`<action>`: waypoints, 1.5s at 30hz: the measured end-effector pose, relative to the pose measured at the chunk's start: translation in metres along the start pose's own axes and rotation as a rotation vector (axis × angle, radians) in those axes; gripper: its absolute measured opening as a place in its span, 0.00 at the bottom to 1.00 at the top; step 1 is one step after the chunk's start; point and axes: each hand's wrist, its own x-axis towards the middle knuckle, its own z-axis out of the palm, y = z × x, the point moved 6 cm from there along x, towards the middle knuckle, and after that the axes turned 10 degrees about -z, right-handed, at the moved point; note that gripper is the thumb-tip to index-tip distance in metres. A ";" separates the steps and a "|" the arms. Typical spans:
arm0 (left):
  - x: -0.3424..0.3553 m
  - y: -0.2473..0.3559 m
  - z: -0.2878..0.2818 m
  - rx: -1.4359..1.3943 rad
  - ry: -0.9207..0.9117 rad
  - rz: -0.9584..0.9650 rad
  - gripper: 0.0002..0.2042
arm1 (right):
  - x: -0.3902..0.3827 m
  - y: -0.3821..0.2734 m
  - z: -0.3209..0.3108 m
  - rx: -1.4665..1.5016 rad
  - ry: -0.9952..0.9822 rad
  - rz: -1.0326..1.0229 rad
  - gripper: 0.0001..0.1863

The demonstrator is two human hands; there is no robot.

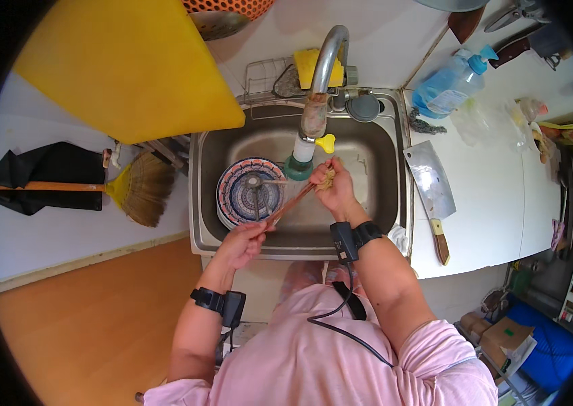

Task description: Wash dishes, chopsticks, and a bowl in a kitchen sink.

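My left hand (244, 243) is closed on one end of some long reddish-brown sticks, apparently chopsticks (288, 205), held slanting over the sink. My right hand (334, 193) grips their upper end with a tan scrubbing pad (326, 177), just right of the green-ended tap outlet (299, 169). Below the sticks, patterned blue, white and pink dishes (231, 193) are stacked in the steel sink's (374, 203) left half. The tap (329, 54) arches over the basin, with a small yellow handle (326, 143) on it.
A cleaver (428, 186) lies on the white counter (476, 223) at right, near a blue soap bottle (439, 95) and plastic bags (476, 125). A large yellow board (117, 61) juts at upper left. A broom (143, 191) is beside the left wall. Cardboard boxes (496, 342) sit at lower right.
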 end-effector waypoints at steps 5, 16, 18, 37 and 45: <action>0.018 0.029 -0.006 -0.303 0.230 0.426 0.03 | -0.017 -0.047 -0.010 -0.242 0.419 -0.400 0.14; 0.070 0.033 0.081 -0.514 -0.107 0.490 0.10 | -0.077 -0.101 -0.065 -0.364 0.692 -0.517 0.14; 0.068 0.034 0.090 -0.431 -0.095 0.503 0.11 | -0.090 -0.102 -0.075 -0.704 0.841 -0.328 0.12; 0.019 0.039 0.059 -0.233 0.082 0.755 0.09 | -0.078 -0.058 -0.028 -0.932 0.445 -0.119 0.05; 0.049 0.027 0.089 -0.230 -0.061 0.621 0.10 | -0.069 -0.053 -0.015 -1.069 0.513 -0.263 0.15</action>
